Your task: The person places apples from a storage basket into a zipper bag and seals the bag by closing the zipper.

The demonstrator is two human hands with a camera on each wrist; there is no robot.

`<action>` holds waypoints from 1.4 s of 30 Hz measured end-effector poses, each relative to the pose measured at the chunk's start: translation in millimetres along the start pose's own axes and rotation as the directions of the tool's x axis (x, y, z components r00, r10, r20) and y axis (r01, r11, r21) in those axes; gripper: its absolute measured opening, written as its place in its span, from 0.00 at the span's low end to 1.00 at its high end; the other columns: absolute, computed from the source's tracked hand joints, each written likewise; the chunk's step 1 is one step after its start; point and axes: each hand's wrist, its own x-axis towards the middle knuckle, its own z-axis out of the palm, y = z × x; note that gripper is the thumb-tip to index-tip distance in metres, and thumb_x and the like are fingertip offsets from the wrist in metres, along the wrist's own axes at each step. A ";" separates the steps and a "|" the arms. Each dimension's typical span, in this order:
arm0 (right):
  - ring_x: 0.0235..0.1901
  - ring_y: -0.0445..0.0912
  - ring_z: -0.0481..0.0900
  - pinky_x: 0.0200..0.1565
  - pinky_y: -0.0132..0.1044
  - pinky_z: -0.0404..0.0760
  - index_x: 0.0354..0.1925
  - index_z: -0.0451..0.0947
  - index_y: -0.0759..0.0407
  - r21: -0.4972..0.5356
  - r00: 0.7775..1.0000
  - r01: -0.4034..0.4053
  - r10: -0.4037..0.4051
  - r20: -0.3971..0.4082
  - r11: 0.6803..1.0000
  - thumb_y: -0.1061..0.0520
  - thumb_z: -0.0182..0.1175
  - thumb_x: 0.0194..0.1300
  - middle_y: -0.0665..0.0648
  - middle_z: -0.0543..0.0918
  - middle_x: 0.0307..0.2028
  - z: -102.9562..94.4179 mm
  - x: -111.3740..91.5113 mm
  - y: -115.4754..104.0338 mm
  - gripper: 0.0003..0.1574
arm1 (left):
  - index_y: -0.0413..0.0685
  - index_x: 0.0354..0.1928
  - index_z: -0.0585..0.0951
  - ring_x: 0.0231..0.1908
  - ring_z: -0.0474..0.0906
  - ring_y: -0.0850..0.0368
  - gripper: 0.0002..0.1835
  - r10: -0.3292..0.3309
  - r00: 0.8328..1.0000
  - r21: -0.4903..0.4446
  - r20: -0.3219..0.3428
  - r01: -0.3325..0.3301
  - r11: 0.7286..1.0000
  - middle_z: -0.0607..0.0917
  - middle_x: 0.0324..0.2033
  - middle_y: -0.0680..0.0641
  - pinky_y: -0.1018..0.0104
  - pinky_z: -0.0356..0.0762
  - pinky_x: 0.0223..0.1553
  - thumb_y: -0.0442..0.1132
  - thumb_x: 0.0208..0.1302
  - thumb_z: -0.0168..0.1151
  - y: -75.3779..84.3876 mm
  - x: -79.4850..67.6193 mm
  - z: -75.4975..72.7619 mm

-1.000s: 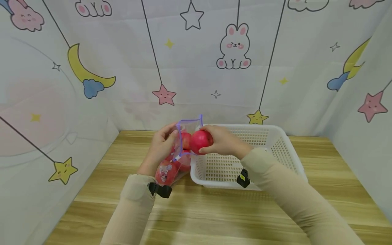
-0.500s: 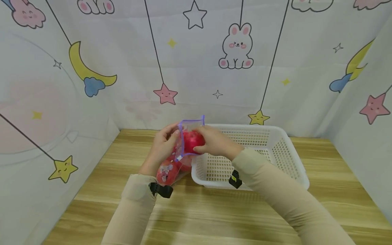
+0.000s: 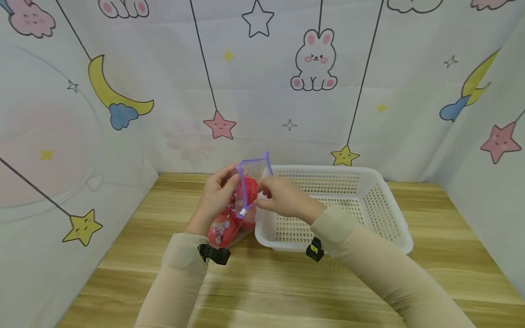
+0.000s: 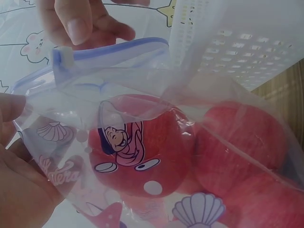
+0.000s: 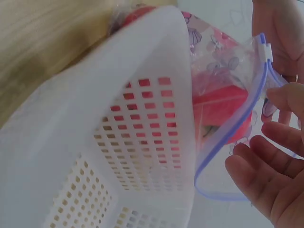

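A clear zip bag (image 4: 199,209) printed with shells and cartoon figures stands on the table, its purple-edged mouth spread apart. Several red apples (image 4: 240,147) lie inside it. My left hand (image 3: 217,191) grips the bag's left side just below the mouth, thumb toward me. At the mouth's right side is my right hand (image 3: 285,196), its fingers loosely bent and nothing between them. A white zip slider (image 5: 266,51) sits at the near corner of the purple strip, with the right fingertips (image 5: 240,168) close by the strip.
A white perforated plastic basket (image 3: 334,171) stands right of the bag, its left wall up against it. No apples show in the basket. Behind the wooden table (image 3: 262,291) hangs a white cartoon-print curtain (image 3: 262,100).
My right hand carried an apple leftward into the bag's mouth and let it go. That hand is now back at the mouth's edge without it. My left hand has kept its hold.
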 end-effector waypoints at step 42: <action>0.17 0.37 0.73 0.18 0.28 0.70 0.20 0.76 0.55 0.346 0.980 -0.056 0.119 -0.162 0.936 0.58 0.55 0.61 0.48 0.78 0.17 41.6 -28.9 -23.3 0.12 | 0.46 0.63 0.71 0.56 0.71 0.45 0.25 -0.110 0.983 0.110 0.149 0.094 0.990 0.75 0.57 0.40 0.48 0.70 0.60 0.52 0.75 0.37 16.5 21.0 -15.6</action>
